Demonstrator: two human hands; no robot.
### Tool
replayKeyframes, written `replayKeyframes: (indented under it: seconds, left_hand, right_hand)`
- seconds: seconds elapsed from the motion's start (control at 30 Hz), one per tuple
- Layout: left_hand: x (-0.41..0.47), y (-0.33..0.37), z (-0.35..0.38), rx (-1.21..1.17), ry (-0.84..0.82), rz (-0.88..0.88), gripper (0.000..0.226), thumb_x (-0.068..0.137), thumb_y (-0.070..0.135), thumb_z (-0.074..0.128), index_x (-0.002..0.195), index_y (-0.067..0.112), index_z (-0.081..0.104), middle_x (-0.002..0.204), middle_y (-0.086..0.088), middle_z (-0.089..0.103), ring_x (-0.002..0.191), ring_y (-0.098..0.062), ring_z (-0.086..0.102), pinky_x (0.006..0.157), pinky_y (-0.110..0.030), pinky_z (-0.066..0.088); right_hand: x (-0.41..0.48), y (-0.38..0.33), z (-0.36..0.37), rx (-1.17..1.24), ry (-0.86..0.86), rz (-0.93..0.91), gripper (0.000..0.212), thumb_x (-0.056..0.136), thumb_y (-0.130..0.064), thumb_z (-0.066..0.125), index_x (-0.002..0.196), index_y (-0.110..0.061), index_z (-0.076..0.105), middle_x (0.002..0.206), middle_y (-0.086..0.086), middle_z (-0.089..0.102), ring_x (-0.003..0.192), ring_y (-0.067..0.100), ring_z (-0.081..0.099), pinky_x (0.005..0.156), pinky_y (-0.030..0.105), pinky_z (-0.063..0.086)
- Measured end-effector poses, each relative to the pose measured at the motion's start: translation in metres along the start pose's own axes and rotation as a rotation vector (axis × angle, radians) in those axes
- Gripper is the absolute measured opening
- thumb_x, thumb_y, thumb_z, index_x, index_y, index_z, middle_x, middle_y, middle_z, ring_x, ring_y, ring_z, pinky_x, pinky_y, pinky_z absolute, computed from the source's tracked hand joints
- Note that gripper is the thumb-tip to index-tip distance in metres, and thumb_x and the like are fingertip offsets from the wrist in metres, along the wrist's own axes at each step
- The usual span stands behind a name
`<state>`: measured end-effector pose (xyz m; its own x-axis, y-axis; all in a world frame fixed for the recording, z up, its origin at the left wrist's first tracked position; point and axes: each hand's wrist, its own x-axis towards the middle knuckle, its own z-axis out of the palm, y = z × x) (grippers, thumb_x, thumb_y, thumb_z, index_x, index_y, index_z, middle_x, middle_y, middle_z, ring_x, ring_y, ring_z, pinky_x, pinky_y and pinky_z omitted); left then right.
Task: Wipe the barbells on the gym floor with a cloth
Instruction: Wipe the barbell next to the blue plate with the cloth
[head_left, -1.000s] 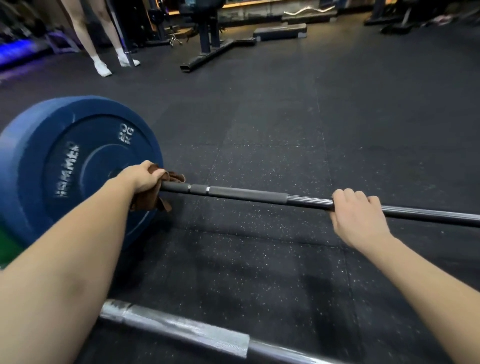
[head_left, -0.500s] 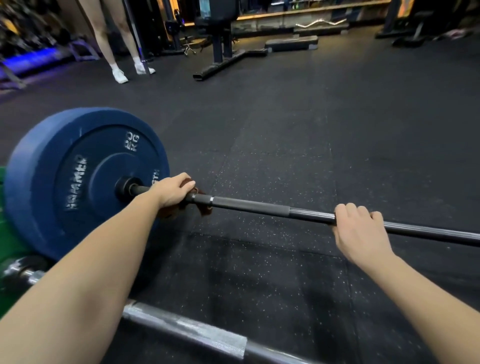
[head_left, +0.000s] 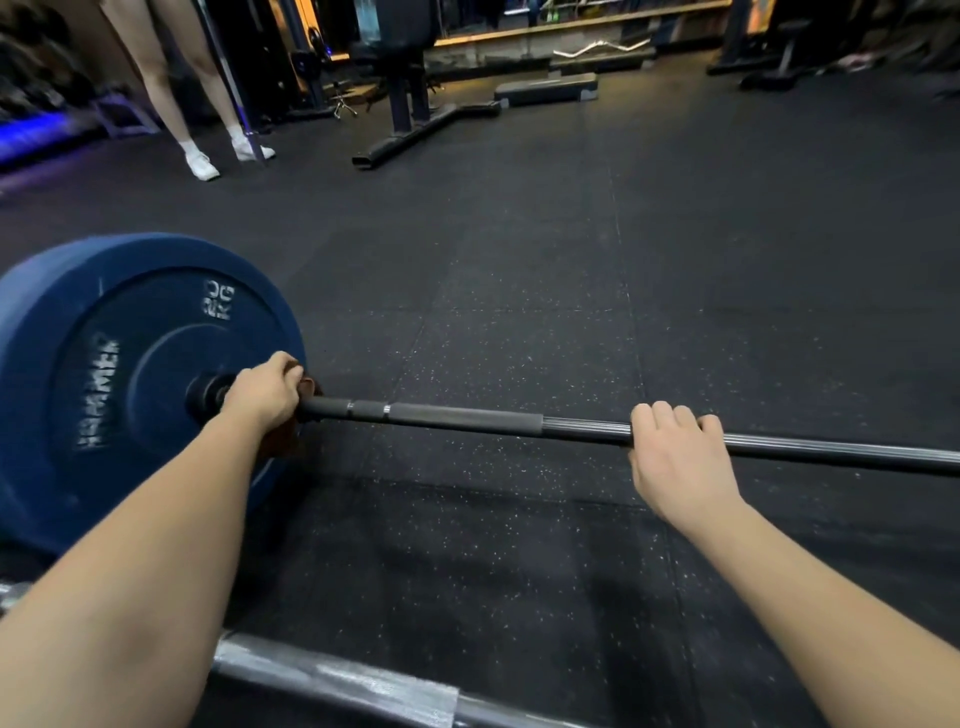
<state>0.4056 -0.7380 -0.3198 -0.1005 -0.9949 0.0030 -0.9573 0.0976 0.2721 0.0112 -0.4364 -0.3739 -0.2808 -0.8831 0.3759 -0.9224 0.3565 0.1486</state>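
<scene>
On black rubber floor (head_left: 519, 234): heavy, rigid dark steel barbell (head_left: 467, 418). Left hand (head_left: 265, 395) clamps soft brown cloth (head_left: 306, 387) by blue plate (head_left: 104, 364); right hand (head_left: 675, 457) grips mid-shaft.

Left hand (head_left: 265, 396) and brown cloth (head_left: 306, 387) back along the bar (head_left: 467, 415), again beside the blue plate (head_left: 130, 374)

A black rubber floor (head_left: 675, 234) with pale speckles covered the room. At the far left stood a second person's bare legs (head_left: 156, 67) in white socks (head_left: 200, 162), beside an upright metal pole (head_left: 228, 78). A dark machine frame (head_left: 410, 88) rested its long base foot on the floor. Right of it lay a low step platform (head_left: 545, 89). A bent silver curl bar (head_left: 602, 49) lay along the back wall. Blue light (head_left: 31, 137) glowed at the left edge.
</scene>
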Motion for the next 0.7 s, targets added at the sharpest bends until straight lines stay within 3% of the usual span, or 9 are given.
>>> replayKeyframes:
  seconds: [0.13,0.3,0.37,0.5,0.6,0.7]
  left_hand:
    - [-0.020,0.029,0.006,-0.047,-0.013,0.057,0.035,0.110,0.040,0.033,0.130,0.016,0.051,0.129,-0.026,0.061,0.118,-0.045,0.055,0.098,-0.048,0.041]
    - [-0.067,0.110,0.027,-0.039,-0.135,0.243,0.029,0.111,0.041,0.028,0.122,0.025,0.050,0.124,-0.011,0.066,0.117,-0.038,0.059,0.103,-0.046,0.038]
    - [-0.078,0.125,0.033,-0.051,-0.142,0.330,0.024,0.112,0.039,0.027,0.117,0.026,0.047,0.116,-0.007,0.068,0.111,-0.035,0.060,0.101,-0.047,0.035]
    - [-0.072,0.113,0.025,-0.075,-0.244,0.381,0.025,0.111,0.042,0.028,0.118,0.028,0.048,0.105,-0.005,0.068,0.099,-0.030,0.061,0.098,-0.048,0.044]
    - [-0.058,0.090,0.020,-0.039,-0.201,0.369,0.023,0.110,0.043,0.031,0.117,0.031,0.050,0.102,0.000,0.067,0.097,-0.028,0.063,0.093,-0.046,0.047]
    - [-0.042,0.057,0.012,-0.009,-0.134,0.278,0.025,0.110,0.044,0.033,0.119,0.031,0.052,0.100,0.000,0.067,0.101,-0.032,0.064,0.094,-0.047,0.047]
  right_hand:
    - [0.001,0.001,-0.002,-0.001,-0.031,0.007,0.042,0.061,-0.006,0.085,0.079,-0.014,0.048,0.071,0.006,0.051,0.063,0.032,0.051,0.063,0.038,0.024]
    - [0.001,0.001,-0.002,0.004,-0.062,0.004,0.041,0.062,-0.008,0.085,0.079,-0.016,0.047,0.070,0.005,0.051,0.062,0.030,0.050,0.063,0.037,0.025]
    - [0.002,0.002,-0.004,-0.020,-0.076,0.013,0.036,0.069,-0.012,0.082,0.082,-0.017,0.049,0.074,0.004,0.054,0.066,0.028,0.053,0.064,0.038,0.026]
    - [0.002,0.004,-0.006,-0.005,-0.119,-0.015,0.017,0.094,-0.021,0.058,0.098,-0.022,0.042,0.096,-0.003,0.056,0.088,0.023,0.055,0.073,0.037,0.028]
    - [0.002,0.004,-0.009,0.022,-0.114,-0.010,0.030,0.088,-0.019,0.065,0.090,-0.022,0.035,0.088,-0.002,0.056,0.081,0.024,0.055,0.070,0.037,0.028]
    - [0.002,0.004,-0.004,0.022,-0.079,-0.017,0.040,0.067,-0.010,0.081,0.080,-0.018,0.044,0.072,0.004,0.053,0.064,0.029,0.052,0.063,0.037,0.026]
